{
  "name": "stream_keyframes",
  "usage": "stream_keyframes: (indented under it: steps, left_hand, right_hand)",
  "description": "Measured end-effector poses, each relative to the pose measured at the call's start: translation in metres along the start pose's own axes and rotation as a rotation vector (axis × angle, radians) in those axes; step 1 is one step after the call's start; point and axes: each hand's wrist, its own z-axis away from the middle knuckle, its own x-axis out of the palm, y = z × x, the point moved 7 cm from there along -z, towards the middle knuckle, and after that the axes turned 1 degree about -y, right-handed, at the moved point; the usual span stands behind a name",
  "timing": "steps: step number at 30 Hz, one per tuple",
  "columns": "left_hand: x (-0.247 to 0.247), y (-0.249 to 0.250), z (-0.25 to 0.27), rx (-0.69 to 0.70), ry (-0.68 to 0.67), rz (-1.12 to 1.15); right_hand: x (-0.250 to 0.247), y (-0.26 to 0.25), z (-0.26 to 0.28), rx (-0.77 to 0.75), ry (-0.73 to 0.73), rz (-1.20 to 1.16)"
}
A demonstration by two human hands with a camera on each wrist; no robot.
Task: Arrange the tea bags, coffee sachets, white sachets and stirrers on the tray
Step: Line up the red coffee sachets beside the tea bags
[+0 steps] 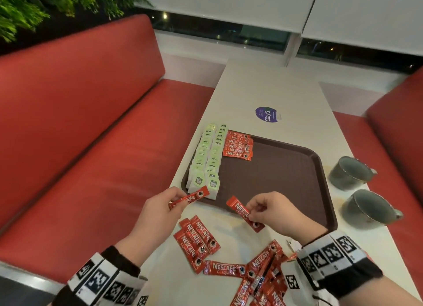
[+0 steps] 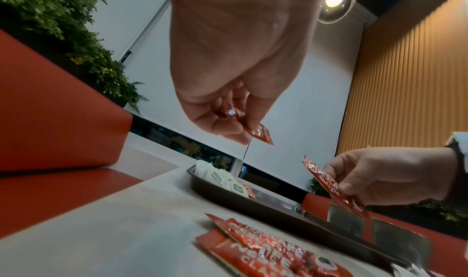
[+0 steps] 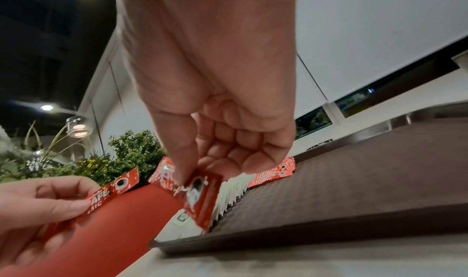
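showing cups [image 1: 351,176] only overhead

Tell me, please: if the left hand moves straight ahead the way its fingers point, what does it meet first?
Probably the near end of the tea bags on the tray. The left hand pinches a coffee sachet aimed there, though height is unclear.

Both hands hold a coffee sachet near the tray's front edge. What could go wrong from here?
1. The left hand pinches its sachet right beside the tea bags; it may knock the rows.
2. The cups stand close to the tray, so a wide reach by the right hand might bump them.
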Motion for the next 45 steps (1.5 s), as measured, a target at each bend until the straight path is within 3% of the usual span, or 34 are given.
stream_keyframes:
  steps: [5,13,18,25,40,45]
  left_hand:
    - [0.006,0.005,-0.01,0.019,-0.045,0.044]
    - [-0.001,0.007,-0.021,0.026,-0.056,0.07]
    - [-0.014,-0.005,-0.021,-0.003,-0.012,0.089]
    - [-0.016,-0.015,-0.029,0.004,0.015,0.045]
    - [-0.004,-0.005,-0.035,0.015,-0.004,0.044]
    - [-0.007,-0.003,-0.037,0.0,-0.016,0.028]
  right_hand:
    - [-0.015,-0.004,-0.019,0.046,0.087,-0.025]
    - [-0.058,-0.005,-0.124,0.112,0.334,0.226]
    - [-0.063,-0.003,-0.171,0.172,0.259,0.383]
    - [-0.057,0.003,-0.206,0.229,0.148,0.412]
    - [-0.053,-0.006,-0.211,0.229,0.159,0.554]
    - [-0.052,-0.01,-0.205,0.187,0.226,0.589]
